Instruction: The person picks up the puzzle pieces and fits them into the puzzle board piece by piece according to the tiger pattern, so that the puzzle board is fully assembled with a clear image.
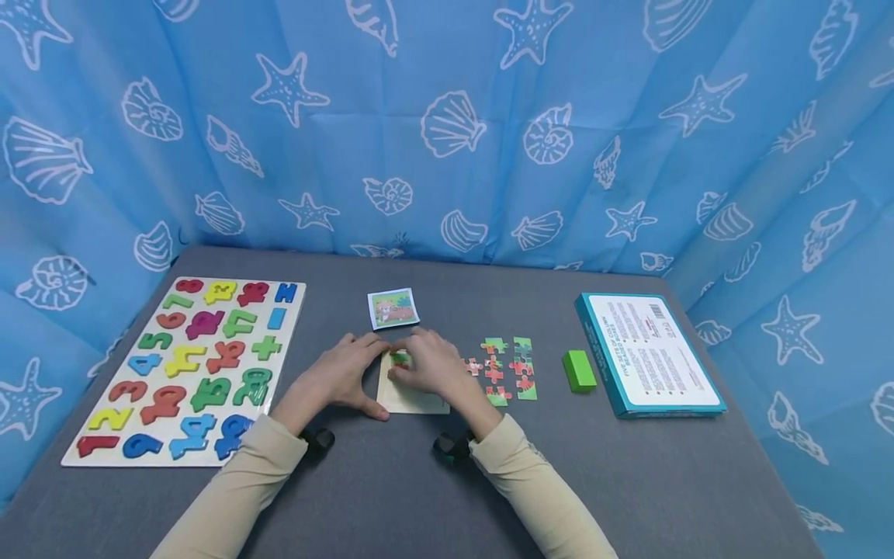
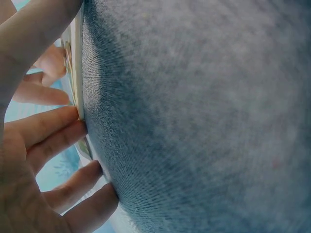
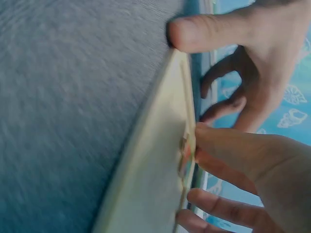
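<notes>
A pale wooden puzzle tray [image 1: 415, 402] lies flat on the table between the hands. My left hand [image 1: 342, 374] spans its left side, thumb at the near corner and fingertips at the far one, holding it. In the left wrist view two fingertips touch the tray's edge [image 2: 78, 73]; the other two rest on the cloth. My right hand [image 1: 436, 366] reaches over the tray, its thumb and fingers pinching a small green-and-red puzzle piece [image 3: 186, 154] low in the recess. The hand partly covers the recess. Several loose jigsaw pieces [image 1: 493, 374] lie right of the tray.
A picture card [image 1: 393, 309] lies just beyond the tray. At left is a number board [image 1: 157, 373] with coloured numerals. A green block [image 1: 579, 371] and a teal-edged box [image 1: 656, 353] sit at right. Behind the grey table [image 1: 419, 497] hangs a blue shell-print curtain [image 1: 391, 147].
</notes>
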Demonstrator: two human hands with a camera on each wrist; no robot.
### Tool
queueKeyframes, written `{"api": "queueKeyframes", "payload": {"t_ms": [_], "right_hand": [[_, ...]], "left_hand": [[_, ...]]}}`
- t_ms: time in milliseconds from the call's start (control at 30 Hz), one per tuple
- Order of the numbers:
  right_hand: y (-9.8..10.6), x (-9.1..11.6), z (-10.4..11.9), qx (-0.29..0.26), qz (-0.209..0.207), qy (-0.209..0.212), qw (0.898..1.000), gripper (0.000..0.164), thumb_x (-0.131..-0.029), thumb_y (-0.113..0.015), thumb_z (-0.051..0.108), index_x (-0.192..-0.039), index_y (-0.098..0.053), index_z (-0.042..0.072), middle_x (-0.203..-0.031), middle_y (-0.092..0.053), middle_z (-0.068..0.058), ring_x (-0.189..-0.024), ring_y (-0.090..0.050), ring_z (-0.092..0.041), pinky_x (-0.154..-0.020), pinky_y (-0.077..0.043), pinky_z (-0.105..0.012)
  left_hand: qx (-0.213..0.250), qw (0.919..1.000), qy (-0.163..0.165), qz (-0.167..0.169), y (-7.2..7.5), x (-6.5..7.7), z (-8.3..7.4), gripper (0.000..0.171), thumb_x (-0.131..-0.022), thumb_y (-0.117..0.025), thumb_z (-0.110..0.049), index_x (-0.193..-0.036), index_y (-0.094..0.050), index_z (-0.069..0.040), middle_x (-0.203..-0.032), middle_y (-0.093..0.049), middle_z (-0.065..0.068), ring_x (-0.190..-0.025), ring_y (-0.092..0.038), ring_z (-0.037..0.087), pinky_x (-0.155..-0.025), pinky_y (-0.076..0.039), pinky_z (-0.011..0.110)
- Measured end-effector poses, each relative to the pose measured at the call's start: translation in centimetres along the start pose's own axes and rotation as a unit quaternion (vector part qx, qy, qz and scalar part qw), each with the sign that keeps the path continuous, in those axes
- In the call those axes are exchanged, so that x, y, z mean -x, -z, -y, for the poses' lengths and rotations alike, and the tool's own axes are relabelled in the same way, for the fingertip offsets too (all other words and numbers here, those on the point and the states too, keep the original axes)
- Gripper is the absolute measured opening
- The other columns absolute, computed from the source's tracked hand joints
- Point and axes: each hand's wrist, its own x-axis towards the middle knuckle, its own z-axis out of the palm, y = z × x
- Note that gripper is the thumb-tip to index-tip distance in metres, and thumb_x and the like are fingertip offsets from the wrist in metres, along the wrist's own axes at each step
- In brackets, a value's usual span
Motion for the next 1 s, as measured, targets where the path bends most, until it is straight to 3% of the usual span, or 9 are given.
{"api": "queueKeyframes", "payload": {"t_ms": [200,400,1000], "right_hand": [[0.31,0.2,-0.05,0.009,0.023,-0.002,1.0,0.031,-0.091,-0.079,0.028,-0.121,-0.077,0.018,-0.112,-0.069,-0.007,-0.094,-0.06,-0.02,-0.071,-0.048,-0.033],[-0.04,0.01,0.13,0.016,0.005,0.002,1.0,0.027,-0.092,-0.078,0.028,-0.118,-0.079,0.018,-0.106,-0.069,-0.006,-0.089,-0.06,-0.02,-0.063,-0.044,-0.03],[-0.35,0.15,0.09,-0.016,-0.012,-0.009,1.0,0.03,-0.091,-0.079,0.028,-0.118,-0.078,0.016,-0.108,-0.071,-0.006,-0.087,-0.059,-0.019,-0.061,-0.042,-0.028]], "left_hand": [[0.002,1.0,0.007,0.002,0.01,-0.02,-0.01,0.11,-0.063,-0.09,-0.065,-0.15,-0.049,-0.01,-0.153,-0.049,0.009,-0.131,-0.049,0.037,-0.102,-0.049,0.06],[0.004,1.0,0.005,0.002,-0.17,-0.2,0.05,0.109,-0.063,-0.09,-0.065,-0.149,-0.05,-0.01,-0.152,-0.05,0.009,-0.13,-0.05,0.037,-0.101,-0.049,0.061],[0.02,0.9997,-0.008,-0.007,-0.36,0.05,0.14,0.105,-0.064,-0.09,-0.063,-0.147,-0.051,-0.011,-0.149,-0.052,0.009,-0.126,-0.051,0.034,-0.103,-0.048,0.058]]}}
